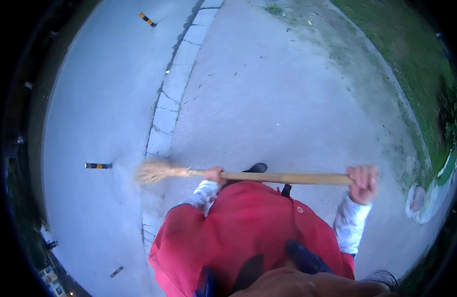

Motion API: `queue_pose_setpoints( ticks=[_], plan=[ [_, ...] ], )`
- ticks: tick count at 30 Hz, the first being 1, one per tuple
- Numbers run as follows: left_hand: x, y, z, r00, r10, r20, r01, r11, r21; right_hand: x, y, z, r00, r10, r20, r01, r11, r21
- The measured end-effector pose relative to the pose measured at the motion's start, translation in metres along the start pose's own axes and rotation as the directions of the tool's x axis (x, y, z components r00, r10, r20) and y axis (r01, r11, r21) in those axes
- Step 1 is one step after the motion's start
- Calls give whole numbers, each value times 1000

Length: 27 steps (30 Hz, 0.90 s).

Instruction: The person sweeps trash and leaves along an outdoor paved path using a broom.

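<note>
A broom point(288, 178) with a long pale wooden handle lies crosswise in front of my body. Its straw bristles point(156, 172) point left and look slightly blurred. Near the bristle end, my left hand point(215, 174) is wrapped round the handle. The fingers of my right hand point(363, 184) close round the far right end of the same handle. Both forearms show pale patterned sleeves below a red garment point(238, 213). One dark shoe point(258, 168) shows just beyond the handle.
Paved ground point(268, 99) stretches ahead, with a cracked concrete kerb strip point(166, 114) to the left. Yellow-and-black posts point(147, 20) stand on the road beyond it, one post point(97, 166) level with the bristles. Grass point(397, 49) borders the right side behind an edging.
</note>
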<state>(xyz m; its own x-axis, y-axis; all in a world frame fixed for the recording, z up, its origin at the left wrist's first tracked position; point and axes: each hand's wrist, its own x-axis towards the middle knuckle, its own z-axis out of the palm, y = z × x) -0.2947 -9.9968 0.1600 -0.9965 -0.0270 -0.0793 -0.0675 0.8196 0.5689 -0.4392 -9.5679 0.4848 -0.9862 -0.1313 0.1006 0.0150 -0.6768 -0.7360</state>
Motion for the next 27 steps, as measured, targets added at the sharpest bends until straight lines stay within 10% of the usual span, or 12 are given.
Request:
queue_pose_setpoints(
  ticks=[6,11,17,25,27],
  plan=[
    [121,230,131,908,354,225,-361,932,-10,-206,-181,-69,801,-489,-346,383,862,-333],
    [204,406,218,713,675,192,-656,738,-158,-294,-172,-46,678,-692,-250,458,663,-593],
    [196,526,189,558,825,83,-809,564,-167,-360,-234,-97,426,-867,-258,733,498,-463],
    [180,347,119,786,617,-32,-616,787,33,-269,-182,-193,506,-688,-521,698,681,-221],
    [189,274,82,854,511,-101,-494,856,156,-183,-141,-193,750,-540,-382,587,809,9]
  ],
)
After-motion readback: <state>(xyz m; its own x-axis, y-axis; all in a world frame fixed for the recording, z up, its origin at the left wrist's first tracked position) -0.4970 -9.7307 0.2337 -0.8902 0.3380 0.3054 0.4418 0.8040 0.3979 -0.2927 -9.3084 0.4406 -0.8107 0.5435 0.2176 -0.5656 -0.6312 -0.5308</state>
